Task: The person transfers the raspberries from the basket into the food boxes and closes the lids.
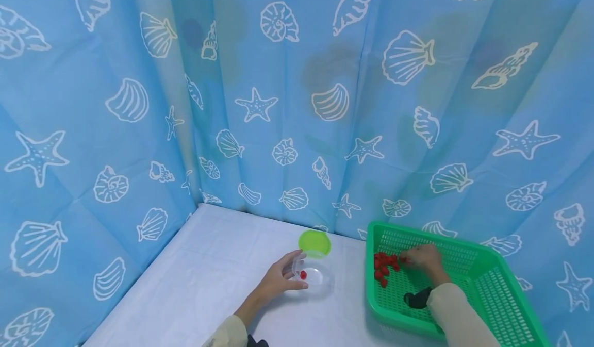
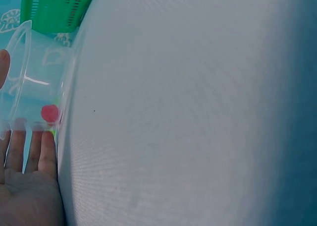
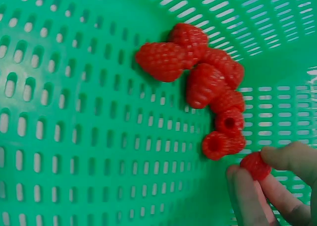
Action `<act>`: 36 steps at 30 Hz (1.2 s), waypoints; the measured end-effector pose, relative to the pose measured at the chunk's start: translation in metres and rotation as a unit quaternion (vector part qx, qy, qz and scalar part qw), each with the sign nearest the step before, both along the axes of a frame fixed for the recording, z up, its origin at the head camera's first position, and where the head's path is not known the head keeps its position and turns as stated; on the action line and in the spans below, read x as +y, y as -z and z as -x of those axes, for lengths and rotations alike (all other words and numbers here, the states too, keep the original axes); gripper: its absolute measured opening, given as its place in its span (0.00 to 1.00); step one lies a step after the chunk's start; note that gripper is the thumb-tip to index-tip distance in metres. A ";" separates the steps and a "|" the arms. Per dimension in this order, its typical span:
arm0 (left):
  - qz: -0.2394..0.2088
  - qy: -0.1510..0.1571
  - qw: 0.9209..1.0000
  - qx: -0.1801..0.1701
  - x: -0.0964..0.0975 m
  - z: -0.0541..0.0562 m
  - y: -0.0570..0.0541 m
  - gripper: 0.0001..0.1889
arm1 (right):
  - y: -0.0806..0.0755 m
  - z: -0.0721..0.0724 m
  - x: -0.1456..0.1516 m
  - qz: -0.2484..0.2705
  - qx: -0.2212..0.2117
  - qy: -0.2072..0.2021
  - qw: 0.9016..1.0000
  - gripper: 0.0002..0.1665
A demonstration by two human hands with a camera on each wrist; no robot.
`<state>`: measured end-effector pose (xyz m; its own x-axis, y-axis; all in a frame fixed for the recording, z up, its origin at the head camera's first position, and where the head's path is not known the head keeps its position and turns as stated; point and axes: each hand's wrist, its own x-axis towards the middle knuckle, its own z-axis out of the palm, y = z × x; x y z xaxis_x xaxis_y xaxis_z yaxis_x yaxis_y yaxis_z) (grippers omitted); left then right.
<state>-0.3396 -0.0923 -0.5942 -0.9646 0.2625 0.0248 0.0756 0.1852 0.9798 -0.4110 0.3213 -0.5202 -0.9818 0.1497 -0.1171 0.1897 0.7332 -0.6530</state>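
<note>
On the white table stands a clear round plastic container [image 1: 324, 281] with one raspberry [image 1: 303, 274] in it. My left hand [image 1: 277, 279] holds the container from its left side, thumb and fingers spread round the wall. In the left wrist view the fingers [image 2: 47, 154] lie against the clear plastic. Inside the green basket, my right hand [image 1: 423, 258] pinches a raspberry [image 3: 256, 165] between thumb and fingertips. Next to that hand lie several more raspberries [image 3: 204, 84], clustered at the basket's left side.
The green basket [image 1: 371, 290] with slotted walls stands at the right of the table [image 1: 185, 285]. A lime-green lid [image 1: 314, 243] lies just behind the container. Blue curtains [image 1: 287, 115] with white shell prints hang behind the table and along its left side.
</note>
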 end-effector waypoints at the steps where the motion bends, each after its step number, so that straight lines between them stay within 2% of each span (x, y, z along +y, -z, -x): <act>1: 0.001 -0.001 1.000 0.000 0.000 0.000 0.000 0.45 | -0.001 0.001 0.000 0.023 -0.002 -0.002 1.000 0.16; 3: 0.000 -0.003 1.000 -0.002 0.000 0.001 0.000 0.45 | -0.002 0.002 -0.001 0.089 -0.012 0.004 0.996 0.15; 7: 0.003 -0.007 1.000 -0.009 0.001 0.001 0.000 0.45 | -0.004 0.001 -0.002 0.206 -0.028 0.009 0.978 0.24; 12: 0.008 -0.008 1.000 -0.011 0.001 0.001 0.002 0.44 | -0.005 -0.003 0.000 0.237 -0.029 0.001 0.971 0.24; 14: 0.008 -0.007 1.000 -0.009 0.001 0.000 0.002 0.44 | -0.005 -0.005 0.002 0.234 -0.030 -0.016 0.972 0.25; 18: 0.009 -0.007 1.000 -0.007 0.001 0.001 0.001 0.45 | -0.008 -0.008 0.004 0.174 -0.012 -0.046 0.984 0.26; 21: 0.010 -0.008 1.000 -0.008 0.000 0.002 0.001 0.45 | -0.011 -0.007 0.002 0.112 0.021 -0.056 0.992 0.27; 24: 0.008 -0.007 1.000 -0.009 0.001 0.002 0.001 0.45 | -0.018 -0.007 -0.004 0.075 0.056 -0.070 0.993 0.28; 28: 0.007 -0.008 1.000 -0.010 0.001 0.002 0.001 0.45 | -0.031 -0.009 -0.016 0.043 0.102 -0.077 0.991 0.29; 31: 0.006 -0.008 1.000 -0.010 0.001 0.002 0.001 0.44 | -0.040 -0.011 -0.025 0.041 0.135 -0.081 0.987 0.29; 36: 0.004 -0.008 1.000 -0.008 0.001 0.001 0.001 0.43 | -0.051 -0.018 -0.043 0.058 0.180 -0.116 0.975 0.26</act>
<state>-0.3410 -0.0911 -0.5956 -0.9688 0.2476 0.0070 0.0566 0.1940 0.9794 -0.3925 0.2788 -0.4697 -0.9681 -0.0741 0.2393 -0.2294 0.6458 -0.7283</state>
